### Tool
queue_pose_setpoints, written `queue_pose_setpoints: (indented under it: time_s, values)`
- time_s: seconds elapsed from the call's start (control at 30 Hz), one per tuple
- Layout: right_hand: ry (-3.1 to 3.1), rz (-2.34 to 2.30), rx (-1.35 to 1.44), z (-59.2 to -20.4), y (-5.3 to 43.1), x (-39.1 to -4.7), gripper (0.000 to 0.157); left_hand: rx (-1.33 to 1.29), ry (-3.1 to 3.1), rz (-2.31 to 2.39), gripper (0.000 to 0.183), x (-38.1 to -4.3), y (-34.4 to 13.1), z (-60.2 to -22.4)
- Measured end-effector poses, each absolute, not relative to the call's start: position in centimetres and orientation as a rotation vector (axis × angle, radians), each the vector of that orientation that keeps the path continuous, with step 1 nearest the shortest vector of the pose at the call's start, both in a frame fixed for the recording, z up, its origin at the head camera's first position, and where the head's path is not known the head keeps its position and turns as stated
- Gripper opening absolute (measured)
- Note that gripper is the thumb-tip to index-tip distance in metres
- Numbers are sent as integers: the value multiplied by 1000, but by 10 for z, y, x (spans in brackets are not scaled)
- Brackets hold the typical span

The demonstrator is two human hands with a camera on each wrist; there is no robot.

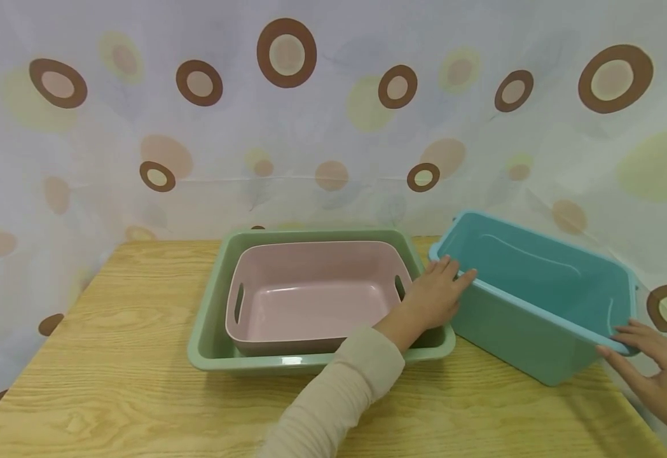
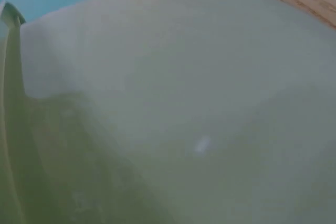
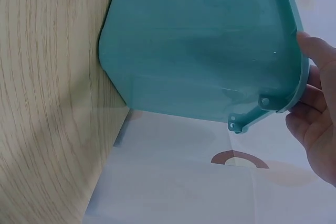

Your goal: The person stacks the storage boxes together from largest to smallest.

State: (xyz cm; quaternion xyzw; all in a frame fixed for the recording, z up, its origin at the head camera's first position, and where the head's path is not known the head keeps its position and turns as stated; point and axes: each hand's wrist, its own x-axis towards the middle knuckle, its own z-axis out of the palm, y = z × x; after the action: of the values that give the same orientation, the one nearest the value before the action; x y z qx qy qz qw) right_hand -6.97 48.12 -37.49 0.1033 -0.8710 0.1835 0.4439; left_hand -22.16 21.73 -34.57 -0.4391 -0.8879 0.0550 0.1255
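Slanting from far left to near right along its long axis, the blue bin (image 1: 516, 334) stood open side up on the table (image 1: 110, 356), just right of the green basin (image 1: 253, 364) that held the pink basin (image 1: 322, 264). Both hands touched it, at opposite ends of its near long rim. The right hand (image 1: 653, 369) pinched the near right corner, thumb against one side of the rim and fingers bent behind it. The left hand (image 1: 433, 296) reached across the green basin's right side to the near left corner, its fingertips on the rim; whether they clamped it could not be told.
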Motion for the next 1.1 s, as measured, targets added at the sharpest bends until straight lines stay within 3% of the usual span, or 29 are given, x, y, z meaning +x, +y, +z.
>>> queue_pose_setpoints:
  time_s: [0.2,0.4,0.47,0.6,0.7,0.8,0.97,1.03,1.1]
  values:
    - [-2127,499,255,-375,483,-70,52,-1279,-2593,183,56,-216,218,-347]
    - [-2131,495,252,-376,486,-72,49,-1254,-2605,157,56,-212,218,-348]
    - [-2128,499,261,-377,487,-72,34,-1241,-2601,169,55,-210,218,-349]
    - [-2126,505,260,-378,487,-73,34,-1214,-2567,197,54,-205,219,-350]
    - [-2126,495,242,-378,488,-73,47,-1198,-2534,225,54,-201,220,-351]
    - [-2125,500,232,-378,491,-74,31,-1191,-2513,255,54,-198,220,-353]
    - [-2104,522,246,-381,495,-75,18,-1160,-2449,281,53,-192,221,-356]
    - [-2092,517,259,-381,496,-77,37,-1143,-2397,274,52,-191,221,-358]
    - [-2082,503,265,-381,496,-79,45,-1130,-2348,269,50,-190,220,-360]
